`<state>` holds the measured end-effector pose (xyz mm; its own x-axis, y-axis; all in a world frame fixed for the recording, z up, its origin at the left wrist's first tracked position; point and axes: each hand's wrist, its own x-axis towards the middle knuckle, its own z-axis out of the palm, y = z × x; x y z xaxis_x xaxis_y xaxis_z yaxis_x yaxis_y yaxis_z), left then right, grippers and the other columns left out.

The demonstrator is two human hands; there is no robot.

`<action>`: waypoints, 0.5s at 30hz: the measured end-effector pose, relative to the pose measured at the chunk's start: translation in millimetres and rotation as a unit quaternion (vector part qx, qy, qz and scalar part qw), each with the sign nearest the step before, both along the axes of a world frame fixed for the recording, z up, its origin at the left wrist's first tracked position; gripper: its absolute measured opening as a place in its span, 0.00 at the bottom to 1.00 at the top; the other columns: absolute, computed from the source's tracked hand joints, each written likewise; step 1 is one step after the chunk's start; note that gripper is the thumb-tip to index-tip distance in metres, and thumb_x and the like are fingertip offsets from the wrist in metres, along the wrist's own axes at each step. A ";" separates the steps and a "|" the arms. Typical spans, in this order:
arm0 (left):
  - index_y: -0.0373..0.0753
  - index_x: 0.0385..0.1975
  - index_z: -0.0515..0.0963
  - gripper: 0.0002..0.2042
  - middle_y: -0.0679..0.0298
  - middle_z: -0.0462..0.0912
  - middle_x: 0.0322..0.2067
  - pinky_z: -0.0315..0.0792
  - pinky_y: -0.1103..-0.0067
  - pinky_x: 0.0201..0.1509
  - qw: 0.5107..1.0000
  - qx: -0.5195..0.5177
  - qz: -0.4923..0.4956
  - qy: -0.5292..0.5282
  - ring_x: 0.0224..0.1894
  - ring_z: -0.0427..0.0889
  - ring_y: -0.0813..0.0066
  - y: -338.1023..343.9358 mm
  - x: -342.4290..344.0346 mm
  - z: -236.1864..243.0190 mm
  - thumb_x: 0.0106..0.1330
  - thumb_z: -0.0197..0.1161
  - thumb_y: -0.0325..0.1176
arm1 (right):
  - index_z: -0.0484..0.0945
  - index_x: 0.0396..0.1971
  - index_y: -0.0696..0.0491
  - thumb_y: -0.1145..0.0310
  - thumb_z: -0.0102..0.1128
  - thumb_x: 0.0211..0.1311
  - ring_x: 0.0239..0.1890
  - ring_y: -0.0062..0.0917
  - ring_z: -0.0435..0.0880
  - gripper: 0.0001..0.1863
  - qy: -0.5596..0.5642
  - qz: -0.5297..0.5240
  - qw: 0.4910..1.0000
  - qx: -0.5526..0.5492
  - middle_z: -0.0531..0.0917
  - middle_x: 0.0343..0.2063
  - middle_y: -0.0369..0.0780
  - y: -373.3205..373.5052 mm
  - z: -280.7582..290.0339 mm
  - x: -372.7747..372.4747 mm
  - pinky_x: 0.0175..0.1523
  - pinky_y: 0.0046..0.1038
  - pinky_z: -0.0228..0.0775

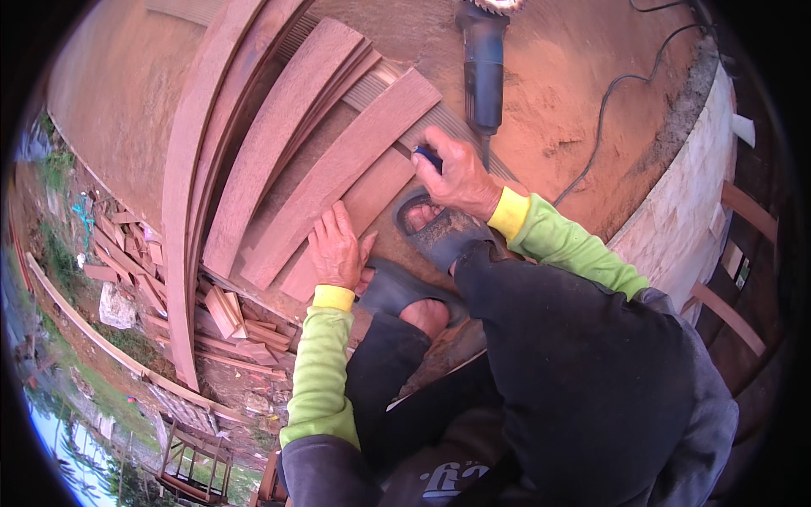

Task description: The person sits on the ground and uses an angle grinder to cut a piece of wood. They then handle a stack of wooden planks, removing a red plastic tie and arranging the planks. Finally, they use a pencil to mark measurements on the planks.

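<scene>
My left hand (336, 252) lies with its fingers stretched out over the near end of a reddish-brown plank (351, 165), touching the wood. Close under that plank's right edge runs another, lower plank (378, 188). My right hand (460, 177) is closed round a small dark-blue thing (428, 157) above the planks' far right part; its kind is mostly hidden by the fingers. Just beyond that hand lies a dark angle grinder (483, 80), its toothed disc (500, 4) cut off at the top edge.
Several curved planks (279, 139) lean or lie at the left. A grooved board (456, 127) runs beneath them. The grinder's black cord (604, 110) curves over the dusty floor (553, 76) at right. Offcuts (127, 253) are heaped beyond the slab's left edge. My sandalled feet (422, 224) stand between my hands.
</scene>
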<state>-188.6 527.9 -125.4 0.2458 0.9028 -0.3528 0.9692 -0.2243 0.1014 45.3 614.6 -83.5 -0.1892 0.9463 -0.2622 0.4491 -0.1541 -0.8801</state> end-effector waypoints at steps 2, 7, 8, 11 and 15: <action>0.30 0.62 0.61 0.44 0.52 0.70 0.52 0.69 0.71 0.53 0.999 0.007 -0.005 0.052 0.53 0.72 0.59 -12.1 5.3 -1.9 0.50 0.70 0.51 | 0.74 0.37 0.60 0.72 0.56 0.60 0.30 0.46 0.83 0.08 -0.053 -0.081 0.995 0.038 0.79 0.25 0.54 12.8 -12.4 18.6 0.36 0.37 0.74; 0.29 0.64 0.60 0.44 0.50 0.69 0.54 0.69 0.70 0.56 0.998 0.003 0.045 0.050 0.56 0.71 0.57 -19.4 10.0 -7.3 0.51 0.71 0.48 | 0.77 0.38 0.60 0.71 0.57 0.60 0.31 0.46 0.84 0.09 -0.106 -0.137 0.978 0.120 0.82 0.27 0.53 33.0 -34.3 55.0 0.39 0.37 0.76; 0.29 0.63 0.60 0.44 0.50 0.69 0.53 0.69 0.69 0.56 0.998 0.009 0.050 0.048 0.55 0.71 0.56 -20.8 9.9 -8.0 0.50 0.72 0.48 | 0.77 0.38 0.60 0.71 0.57 0.60 0.32 0.46 0.84 0.10 -0.118 -0.128 0.975 0.137 0.82 0.28 0.53 34.9 -35.1 56.1 0.39 0.37 0.76; 0.31 0.61 0.62 0.41 0.51 0.70 0.49 0.70 0.69 0.53 0.994 -0.010 0.105 0.022 0.52 0.72 0.56 -20.8 4.4 -12.8 0.50 0.72 0.46 | 0.78 0.38 0.60 0.70 0.58 0.60 0.34 0.45 0.84 0.10 -0.109 -0.097 0.983 0.112 0.82 0.30 0.53 41.3 -31.9 53.8 0.41 0.37 0.76; 0.32 0.55 0.66 0.33 0.53 0.70 0.45 0.70 0.67 0.48 0.995 -0.030 0.097 0.002 0.48 0.72 0.57 -12.1 1.7 -0.3 0.51 0.71 0.40 | 0.79 0.38 0.60 0.69 0.58 0.60 0.35 0.45 0.84 0.10 -0.092 -0.079 0.988 0.097 0.83 0.31 0.53 38.7 -34.9 46.8 0.43 0.37 0.76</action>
